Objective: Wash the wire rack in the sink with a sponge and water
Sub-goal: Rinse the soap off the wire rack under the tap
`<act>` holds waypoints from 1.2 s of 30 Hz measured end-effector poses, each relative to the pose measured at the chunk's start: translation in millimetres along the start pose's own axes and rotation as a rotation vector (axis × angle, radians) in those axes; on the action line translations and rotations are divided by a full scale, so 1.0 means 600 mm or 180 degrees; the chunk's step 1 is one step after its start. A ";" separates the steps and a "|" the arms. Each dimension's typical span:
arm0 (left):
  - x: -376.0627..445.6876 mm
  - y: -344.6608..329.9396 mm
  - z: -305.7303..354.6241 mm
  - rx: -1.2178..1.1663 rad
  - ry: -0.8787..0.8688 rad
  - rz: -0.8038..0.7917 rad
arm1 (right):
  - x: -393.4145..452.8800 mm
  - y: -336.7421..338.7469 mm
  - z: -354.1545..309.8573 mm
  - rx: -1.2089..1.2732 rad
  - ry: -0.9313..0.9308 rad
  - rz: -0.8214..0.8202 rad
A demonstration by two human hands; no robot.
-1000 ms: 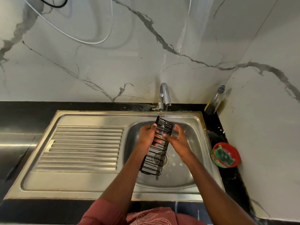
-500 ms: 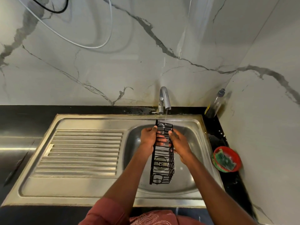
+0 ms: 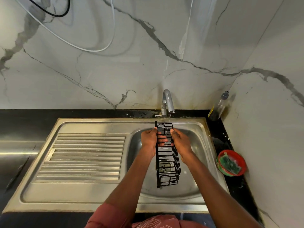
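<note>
A long black wire rack (image 3: 167, 163) hangs lengthwise over the steel sink bowl (image 3: 197, 145), its far end under a thin stream from the chrome tap (image 3: 167, 101). My left hand (image 3: 150, 139) grips the rack's left side near the far end, fingers reaching through the wires. My right hand (image 3: 180, 140) grips the right side opposite it. A green sponge (image 3: 230, 163) lies in a red bowl (image 3: 221, 155) on the counter right of the sink. Neither hand holds the sponge.
The ribbed steel drainboard (image 3: 85, 157) lies left of the bowl. A clear bottle (image 3: 218, 106) stands in the back right corner on the black counter (image 3: 24, 122). Marble walls close in behind and on the right. The drain (image 3: 165, 166) shows through the rack.
The rack has swung from a left-leaning diagonal to nearly straight, pointing at me. Both hands shifted with it and kept their grip near the far end under the tap.
</note>
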State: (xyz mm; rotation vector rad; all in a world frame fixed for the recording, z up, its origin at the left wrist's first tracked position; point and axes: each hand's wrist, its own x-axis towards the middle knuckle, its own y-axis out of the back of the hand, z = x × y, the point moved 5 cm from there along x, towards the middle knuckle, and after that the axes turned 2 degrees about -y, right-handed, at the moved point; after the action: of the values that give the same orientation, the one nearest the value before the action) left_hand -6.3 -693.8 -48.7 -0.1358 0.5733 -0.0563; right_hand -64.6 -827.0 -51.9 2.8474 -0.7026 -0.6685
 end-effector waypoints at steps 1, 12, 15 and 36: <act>0.000 0.003 0.004 -0.0007 -0.0049 0.0037 | 0.001 -0.003 -0.003 -0.0020 -0.0008 -0.0007; 0.001 0.003 0.007 -0.0124 -0.0167 0.0098 | -0.037 0.016 -0.019 -0.0074 -0.0602 -0.0802; -0.004 -0.006 0.003 -0.0084 -0.0158 0.0065 | -0.037 0.029 -0.011 0.0019 -0.0665 -0.0835; -0.031 -0.019 -0.009 0.0128 0.0042 -0.0329 | -0.057 0.063 0.018 0.0323 -0.0433 -0.0457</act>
State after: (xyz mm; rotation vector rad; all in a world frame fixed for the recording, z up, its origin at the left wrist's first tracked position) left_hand -24.8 -703.9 -41.5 -0.1259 0.5779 -0.1689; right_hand -111.9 -844.6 -39.4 2.9900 -0.5692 -0.8789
